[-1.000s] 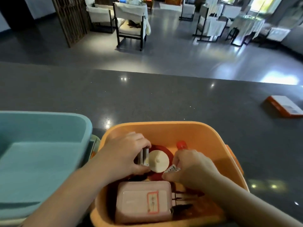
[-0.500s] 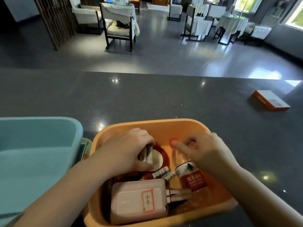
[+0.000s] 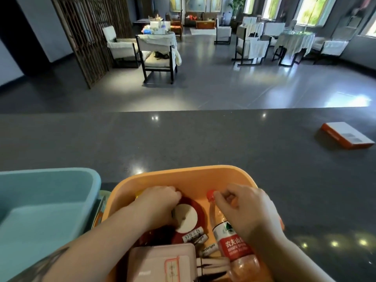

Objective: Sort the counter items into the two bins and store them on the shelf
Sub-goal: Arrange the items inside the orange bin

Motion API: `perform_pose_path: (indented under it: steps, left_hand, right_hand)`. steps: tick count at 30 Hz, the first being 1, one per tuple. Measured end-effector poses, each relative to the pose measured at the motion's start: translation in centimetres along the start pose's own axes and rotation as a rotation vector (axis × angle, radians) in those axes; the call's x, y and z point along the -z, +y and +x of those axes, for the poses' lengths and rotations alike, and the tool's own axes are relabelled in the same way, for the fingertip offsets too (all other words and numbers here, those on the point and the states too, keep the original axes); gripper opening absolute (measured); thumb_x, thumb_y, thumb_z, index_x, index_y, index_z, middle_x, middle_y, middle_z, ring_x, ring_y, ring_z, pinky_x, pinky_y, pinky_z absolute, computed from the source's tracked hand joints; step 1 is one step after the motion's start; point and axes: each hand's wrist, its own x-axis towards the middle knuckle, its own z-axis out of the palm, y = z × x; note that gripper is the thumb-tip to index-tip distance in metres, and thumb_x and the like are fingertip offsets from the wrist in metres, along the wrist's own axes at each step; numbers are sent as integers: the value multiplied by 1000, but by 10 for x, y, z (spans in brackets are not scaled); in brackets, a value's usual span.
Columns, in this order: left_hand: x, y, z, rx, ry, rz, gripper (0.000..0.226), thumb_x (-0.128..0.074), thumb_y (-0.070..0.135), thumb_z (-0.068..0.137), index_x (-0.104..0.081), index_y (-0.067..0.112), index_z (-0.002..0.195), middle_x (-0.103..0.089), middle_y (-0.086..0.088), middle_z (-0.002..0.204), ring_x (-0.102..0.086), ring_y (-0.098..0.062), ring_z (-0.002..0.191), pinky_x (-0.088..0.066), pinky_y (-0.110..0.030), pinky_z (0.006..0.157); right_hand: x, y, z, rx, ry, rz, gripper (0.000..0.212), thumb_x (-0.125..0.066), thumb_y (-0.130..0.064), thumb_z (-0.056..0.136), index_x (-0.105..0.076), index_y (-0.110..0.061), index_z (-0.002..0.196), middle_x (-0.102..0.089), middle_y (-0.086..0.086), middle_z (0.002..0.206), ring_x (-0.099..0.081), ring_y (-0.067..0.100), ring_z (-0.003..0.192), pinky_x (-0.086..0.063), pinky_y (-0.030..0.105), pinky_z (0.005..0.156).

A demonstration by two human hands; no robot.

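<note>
Resting in glossy orange bin: perhaps-plastic bottle.

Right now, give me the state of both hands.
Left hand: fingers curled down in the orange bin; what it holds cannot be told.
Right hand: loosely curled, holding nothing.

Beyond the counter, chairs and perhaps cloth-covered tables.

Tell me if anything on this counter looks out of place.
One thing: an orange and white box lies alone far right on the counter, apart from the orange bin where both hands are working. Nothing looks spilled or damaged.
</note>
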Motion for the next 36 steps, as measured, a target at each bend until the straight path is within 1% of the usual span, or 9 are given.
perform_pose_path:
  steps: [5, 8, 11, 13, 15, 21, 25, 29, 36]
  left_hand:
    - [-1, -4, -3, 53, -14, 5, 46, -69, 47, 75, -53, 24, 111, -55, 3, 116, -57, -22, 105, -44, -34, 78]
    - [7, -4, -10, -4, 45, -29, 39, -69, 47, 73, -56, 32, 107, -55, 10, 111, -54, -16, 104, -40, -30, 76]
    - [12, 3, -13, -206, 137, -139, 45, -67, 24, 78, -54, 40, 118, -52, 21, 120, -46, -7, 111, -41, -27, 86]
    - [9, 16, -10, -406, 62, -38, 54, -63, 17, 83, -50, 40, 130, -48, 22, 132, -41, -6, 119, -38, -27, 94]
    - [5, 25, -8, -501, -7, 40, 54, -62, 19, 86, -49, 36, 135, -46, 19, 137, -36, -6, 124, -33, -25, 98]
    - [7, 27, -5, -500, 1, 52, 53, -59, 8, 83, -53, 32, 129, -52, 16, 129, -37, -11, 112, -26, -25, 80]
    - [5, 29, 0, -489, -14, 83, 48, -59, 20, 87, -49, 30, 133, -48, 16, 132, -36, -11, 110, -25, -26, 79]
    - [4, 29, -1, -499, -16, 27, 53, -58, 16, 88, -46, 35, 135, -44, 19, 135, -34, -9, 108, -21, -26, 78]
    - [2, 26, -6, -492, 44, -82, 60, -60, 8, 84, -44, 36, 133, -57, 14, 124, -44, -8, 112, -40, -30, 88]
  right_hand:
    - [-2, 1, 2, 22, 17, -9, 35, -51, -59, 87, -59, -34, 64, -63, -18, 61, -58, -4, 61, -51, 20, 46]
    - [-2, 1, 1, 46, 10, 16, 37, -51, -57, 88, -59, -31, 63, -63, -15, 62, -58, -3, 62, -49, 20, 47]
    - [-1, 0, 0, 52, -3, 55, 37, -53, -55, 88, -57, -30, 61, -62, -18, 65, -57, 1, 57, -46, 17, 53]
    - [0, -1, 0, 54, -4, 58, 36, -53, -53, 88, -57, -30, 60, -62, -21, 66, -56, -1, 57, -43, 13, 49]
    - [1, -2, 0, 57, -7, 58, 36, -54, -52, 89, -57, -31, 60, -62, -16, 62, -57, -2, 59, -43, 12, 50]
    - [1, -3, -2, 55, -25, 65, 34, -54, -52, 89, -58, -32, 61, -61, -13, 58, -57, -3, 61, -44, 12, 50]
    - [1, -2, -2, 59, -8, 81, 34, -53, -52, 88, -60, -30, 62, -62, -11, 59, -58, 2, 60, -47, 20, 55]
    - [0, -2, -1, 53, 3, 70, 35, -53, -52, 88, -60, -28, 63, -62, -9, 58, -57, 5, 58, -47, 23, 49]
    - [1, -2, -1, 38, -13, 47, 33, -53, -53, 88, -61, -34, 63, -62, -14, 60, -58, -2, 61, -46, 17, 43]
